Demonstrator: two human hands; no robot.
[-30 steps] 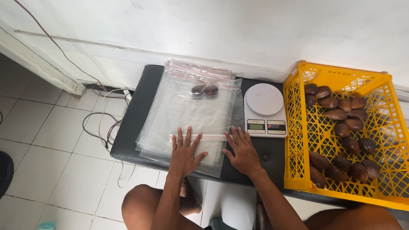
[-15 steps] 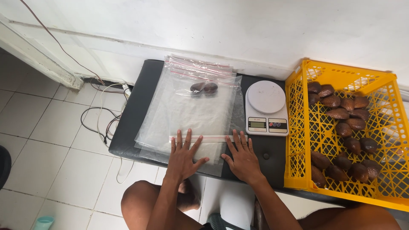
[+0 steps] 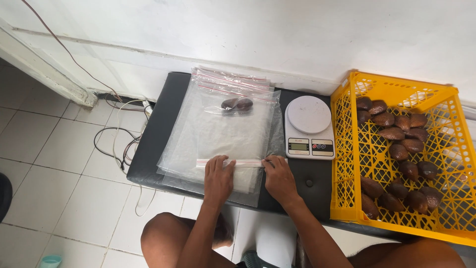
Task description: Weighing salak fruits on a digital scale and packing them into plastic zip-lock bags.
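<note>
A white kitchen scale with a round platform sits on the black padded bench. To its right stands a yellow plastic crate holding brown, scaly fruits in two clusters. Black and white cables lie tangled on the white tiled floor below the white wall. A pale blue cup stands at the lower left.

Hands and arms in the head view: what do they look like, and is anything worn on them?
Both the left hand and the right hand are bare: no gloves, rings, watch or bracelets visible. The forearms are uncovered too, with no sleeves in view up to the frame edge.
</note>
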